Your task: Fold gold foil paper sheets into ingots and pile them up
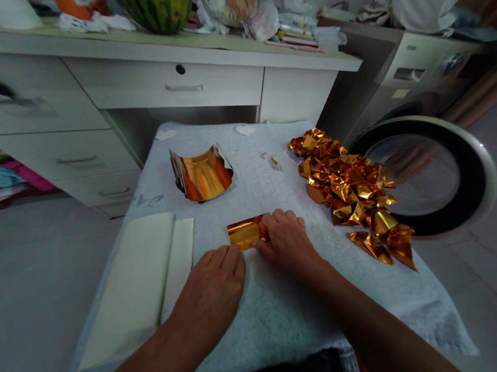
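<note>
- Foil piece (pixel 243 234), shiny gold and rectangular, lies on the pale cloth-covered tabletop (pixel 271 327), long axis left to right.
- Left hand (pixel 220 280) curls at its near left corner; grip hidden, cannot tell.
- Right hand (pixel 289 241) pinches its right end.

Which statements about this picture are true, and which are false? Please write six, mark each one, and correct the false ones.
1. The right hand has its fingers on the small rectangular piece of shiny gold foil. True.
2. The pile of crumpled-looking, shiny gold foil shapes lies left of the hands. False: the pile lies to their right.
3. The curved, upright stack of gold foil sheets stands on the pale cloth. True.
4. The cream-coloured flat folded sheet lies near the right forearm. False: the sheet lies near the left forearm.
5. The round green striped watermelon sits beyond the cloth. True.
6. The round, black-rimmed washing machine door is closed. False: the door stands open.
</note>
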`<state>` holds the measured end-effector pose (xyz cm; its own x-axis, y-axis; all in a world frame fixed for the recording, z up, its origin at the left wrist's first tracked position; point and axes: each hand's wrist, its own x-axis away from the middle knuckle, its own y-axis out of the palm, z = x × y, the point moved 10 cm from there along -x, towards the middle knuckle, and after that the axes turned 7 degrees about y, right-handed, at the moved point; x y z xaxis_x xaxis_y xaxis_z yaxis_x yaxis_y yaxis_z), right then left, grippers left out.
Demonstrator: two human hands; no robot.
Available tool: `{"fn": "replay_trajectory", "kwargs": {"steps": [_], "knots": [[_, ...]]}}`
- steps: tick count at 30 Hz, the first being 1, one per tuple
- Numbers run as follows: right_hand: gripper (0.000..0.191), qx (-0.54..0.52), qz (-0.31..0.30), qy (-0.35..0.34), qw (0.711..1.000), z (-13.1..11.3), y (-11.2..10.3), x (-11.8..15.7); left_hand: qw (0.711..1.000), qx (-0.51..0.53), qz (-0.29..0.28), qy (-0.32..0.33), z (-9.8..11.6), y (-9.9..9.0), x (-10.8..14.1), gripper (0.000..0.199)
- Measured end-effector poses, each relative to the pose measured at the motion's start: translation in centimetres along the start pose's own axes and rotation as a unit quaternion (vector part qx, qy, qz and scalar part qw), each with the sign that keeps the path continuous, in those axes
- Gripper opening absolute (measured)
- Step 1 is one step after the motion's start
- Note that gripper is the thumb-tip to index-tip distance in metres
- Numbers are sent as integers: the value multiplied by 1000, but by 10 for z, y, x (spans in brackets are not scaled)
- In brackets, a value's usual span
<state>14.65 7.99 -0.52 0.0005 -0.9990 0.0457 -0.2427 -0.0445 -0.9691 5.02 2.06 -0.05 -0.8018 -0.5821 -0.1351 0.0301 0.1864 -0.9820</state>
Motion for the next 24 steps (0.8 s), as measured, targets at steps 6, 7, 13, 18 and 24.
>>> {"fn": "replay_trajectory", "kwargs": {"steps": [6, 7, 13, 18, 24], "knots": [[26, -2, -8, 23, 1000, 15, 1, -4, 1000, 22, 1, 6, -2, -1, 0, 34], [27, -2, -6, 25, 1000, 18, 0, -4, 1000, 27, 3, 5, -3, -1, 0, 33], [29, 0, -6, 45, 999, 35, -2, -6, 1000, 28, -5, 10, -4, 5, 3, 36], [29, -19, -2, 57, 998, 48, -4, -8, 999, 41, -17, 0, -8, 4, 5, 37], [27, -27, -13, 60, 998, 56, -5, -10, 999, 39, -29, -22, -16, 0, 8, 32]]}}
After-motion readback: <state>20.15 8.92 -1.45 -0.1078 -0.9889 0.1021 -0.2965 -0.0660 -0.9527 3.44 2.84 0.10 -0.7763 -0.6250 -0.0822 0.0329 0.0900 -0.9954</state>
